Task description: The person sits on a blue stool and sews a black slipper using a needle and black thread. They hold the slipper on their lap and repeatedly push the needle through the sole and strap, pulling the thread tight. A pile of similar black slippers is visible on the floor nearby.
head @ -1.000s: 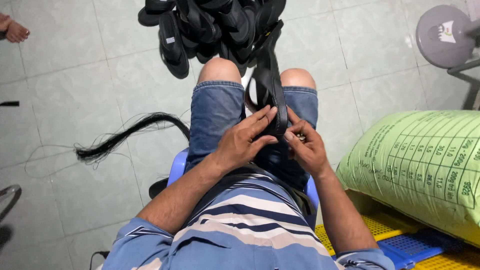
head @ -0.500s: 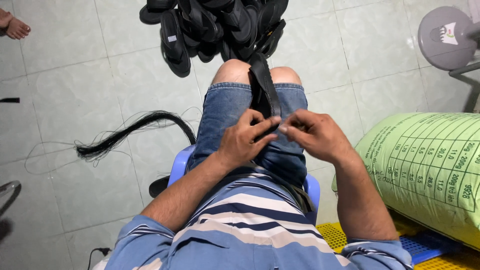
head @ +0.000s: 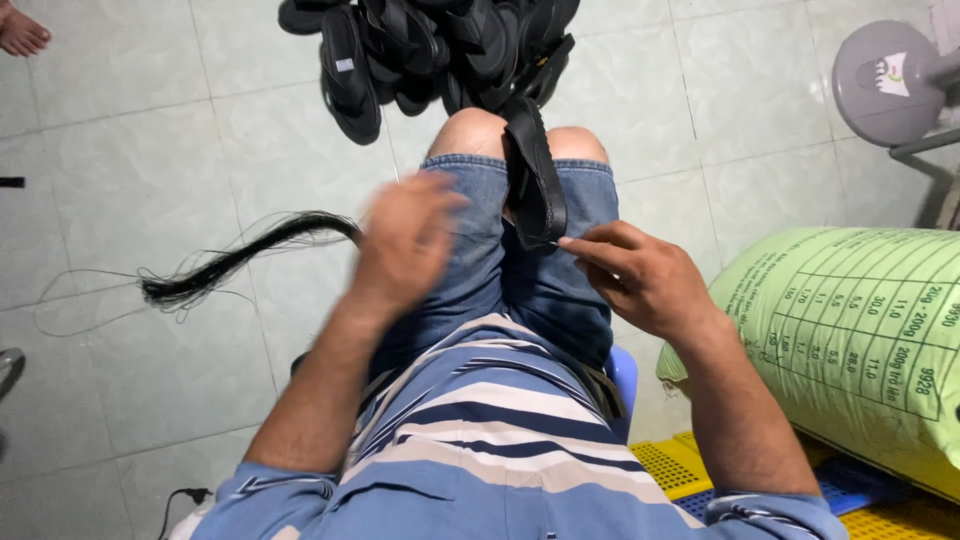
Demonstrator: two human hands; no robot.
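A black sandal lies along my lap between my knees, on blue denim shorts. My right hand pinches the sandal's near end with thumb and forefinger. My left hand is lifted off the sandal, blurred with motion, over my left thigh; whether its fingers hold a thread I cannot tell. A pile of black sandals sits on the tiled floor just beyond my knees.
A bundle of black thread trails across the floor to the left. A large green sack rests at the right on yellow and blue plastic grating. A grey round weight stands far right. Another person's bare foot shows top left.
My left hand has let go of the sandal and swung up and left. My right hand has kept its pinch on the sandal's near end and shifted slightly right.
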